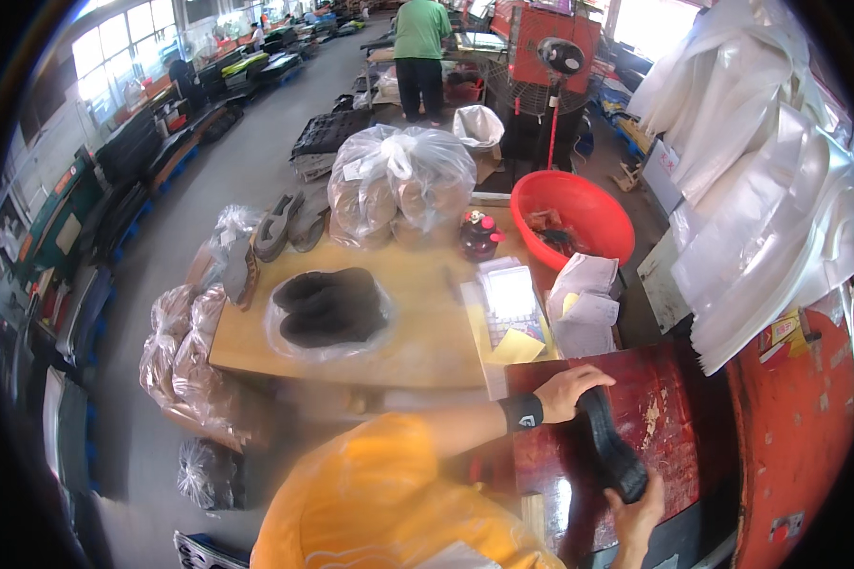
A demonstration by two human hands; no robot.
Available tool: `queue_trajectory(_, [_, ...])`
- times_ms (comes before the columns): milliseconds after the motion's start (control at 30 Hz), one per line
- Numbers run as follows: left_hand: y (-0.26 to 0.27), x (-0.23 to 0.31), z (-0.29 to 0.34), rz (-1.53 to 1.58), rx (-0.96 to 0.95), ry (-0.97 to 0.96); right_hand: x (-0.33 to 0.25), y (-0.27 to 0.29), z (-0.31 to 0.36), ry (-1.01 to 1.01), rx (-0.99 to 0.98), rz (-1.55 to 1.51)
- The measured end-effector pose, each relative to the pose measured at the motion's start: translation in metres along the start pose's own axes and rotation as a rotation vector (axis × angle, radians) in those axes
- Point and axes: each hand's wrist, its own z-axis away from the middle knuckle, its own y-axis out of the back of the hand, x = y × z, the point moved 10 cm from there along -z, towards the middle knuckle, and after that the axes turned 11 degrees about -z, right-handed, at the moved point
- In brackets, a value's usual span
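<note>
Left grip (576, 387) grasped the upper end of a long, dark, curved piece (609, 441); right grip (640, 512) grasped its lower end, fingers around the edge. Piece was held slanting over the red counter (672, 417); couldn't tell if it touched the surface. Black wristband (521, 412) on the left wrist, orange shirt (370, 493) on the person.

Wooden counter (427, 322) stood just beyond, carrying an open clear bag with black contents (327, 308), a big knotted clear bag (403, 185), a dark pot with pink parts (479, 237) and, near the red counter, a yellow slip (516, 347). Red basin (598, 213) sat off its right side. White plastic sheets (745, 190) hung at far right. Co-worker in a green top (421, 33) stood well apart, at the back.
</note>
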Motion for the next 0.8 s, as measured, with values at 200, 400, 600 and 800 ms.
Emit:
queue_trajectory(200, [-0.01,-0.012,0.009,0.007,-0.101,0.077,0.019,-0.005,0.007,0.106,-0.132,-0.046])
queue_trajectory(400, [0.042,-0.027,0.023,0.072,-0.287,0.316,-0.036,-0.003,-0.034,0.016,-0.243,-0.305])
queue_trajectory(600, [0.207,-0.059,0.133,0.412,-0.276,0.531,-0.159,-0.137,-0.091,-0.194,-0.923,-0.657])
queue_trajectory(800, [0.396,-0.143,0.344,0.181,0.192,1.187,-0.272,-0.388,-0.115,0.072,-1.271,-0.447])
